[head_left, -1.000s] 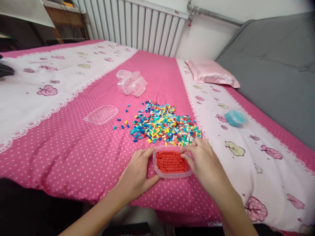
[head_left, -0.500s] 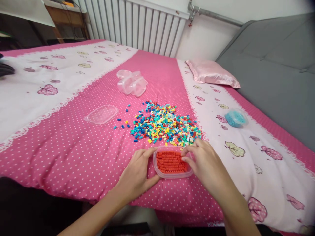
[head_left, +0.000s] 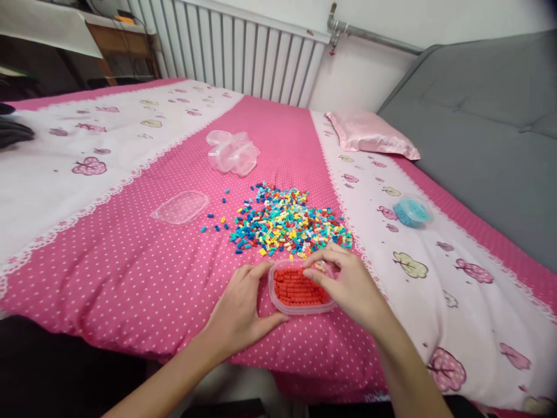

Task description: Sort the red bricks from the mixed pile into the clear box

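Red bricks (head_left: pixel 299 291) line a tub (head_left: pixel 302 310) clasped by left hand (head_left: pixel 238 303); right hand (head_left: pixel 351 285), grip unclear; mixed pile (head_left: pixel 287 223) loose on far side.

This is a home, evidently a bedroom: a wide bed (head_left: pixel 278 128) wears pink-and-white bedding (head_left: pixel 130 244) printed with little trees. A satiny pink pillow (head_left: pixel 372 134) lies near two o'clock, beside a padded grey headboard (head_left: pixel 483 110). A white radiator (head_left: pixel 256 55) stands between eleven and twelve o'clock; a grey pipe (head_left: pixel 378 36) crosses the pale wall (head_left: pixel 357 75) toward one o'clock.
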{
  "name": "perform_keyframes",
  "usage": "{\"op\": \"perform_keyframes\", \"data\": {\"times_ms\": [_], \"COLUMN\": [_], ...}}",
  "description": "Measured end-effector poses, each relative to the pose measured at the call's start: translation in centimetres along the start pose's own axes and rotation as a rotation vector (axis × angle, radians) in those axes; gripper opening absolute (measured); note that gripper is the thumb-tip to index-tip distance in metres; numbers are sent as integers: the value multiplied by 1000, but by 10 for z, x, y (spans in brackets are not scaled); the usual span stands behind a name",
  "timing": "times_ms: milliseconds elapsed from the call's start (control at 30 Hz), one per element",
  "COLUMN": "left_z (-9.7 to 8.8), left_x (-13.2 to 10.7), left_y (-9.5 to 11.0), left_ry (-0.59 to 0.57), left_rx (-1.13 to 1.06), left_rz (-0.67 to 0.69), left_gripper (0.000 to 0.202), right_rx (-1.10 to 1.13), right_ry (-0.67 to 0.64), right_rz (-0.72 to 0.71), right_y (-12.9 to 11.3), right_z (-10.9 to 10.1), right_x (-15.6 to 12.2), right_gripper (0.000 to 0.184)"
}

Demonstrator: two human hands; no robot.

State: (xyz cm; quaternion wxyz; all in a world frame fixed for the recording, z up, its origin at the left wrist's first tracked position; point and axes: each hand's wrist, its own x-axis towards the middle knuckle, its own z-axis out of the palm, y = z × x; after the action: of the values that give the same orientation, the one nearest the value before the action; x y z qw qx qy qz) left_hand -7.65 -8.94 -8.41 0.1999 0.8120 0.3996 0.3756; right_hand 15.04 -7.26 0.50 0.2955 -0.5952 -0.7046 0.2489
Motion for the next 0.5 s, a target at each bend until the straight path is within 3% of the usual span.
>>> {"op": "perform_keyframes", "data": {"times_ms": [100, 167, 300, 500], "left_z": [-2, -4, -9, -11], "left_x": [0, -1, -1, 1], "left_y": [0, 0, 1, 5], "left_ry": [40, 100, 175, 207], "left_rx": [-16, -56, -139, -171], "left_rz": [-14, -12, -37, -9], "left_gripper": [90, 78, 30, 29], "right_rx": [42, 60, 67, 16], "right_ry": [76, 83, 32, -36], "right_rz": [-10, -34, -98, -270], "right_y": [-3, -7, -18, -28], "right_z": [10, 14, 19, 35], "right_x": [4, 4, -5, -18], "right_gripper": [8, 10, 16, 18]}}
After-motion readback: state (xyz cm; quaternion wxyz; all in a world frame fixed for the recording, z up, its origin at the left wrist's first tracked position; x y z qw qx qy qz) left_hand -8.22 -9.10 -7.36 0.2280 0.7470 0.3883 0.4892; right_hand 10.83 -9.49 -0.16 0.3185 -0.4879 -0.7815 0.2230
